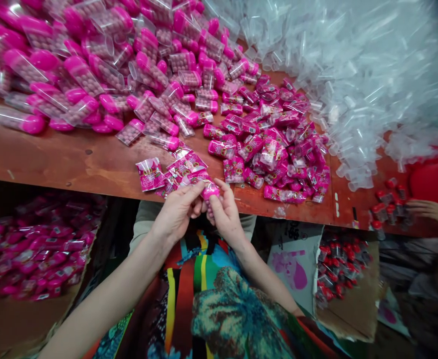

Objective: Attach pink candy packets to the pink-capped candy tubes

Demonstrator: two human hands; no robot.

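Observation:
At the table's front edge my left hand [177,212] and my right hand [225,213] meet around a pink-capped candy tube [210,191]. The fingers of both hands are closed on it, and they hide most of its body. Just beyond my left hand lie several flat printed pink sleeves [186,163], with another sleeve [150,173] at their left end. To the right of my hands is a heap of tubes in printed pink sleeves [267,144]. Farther back, unsleeved pink-capped tubes [88,75] full of small round candies are piled up.
Clear plastic tubes [334,75] cover the back right of the wooden table [54,154]. Below left, a carton holds sleeved pink tubes [39,249]. At right are a box of red-capped containers [340,269], a red tub [436,182] and another person's hand [430,212].

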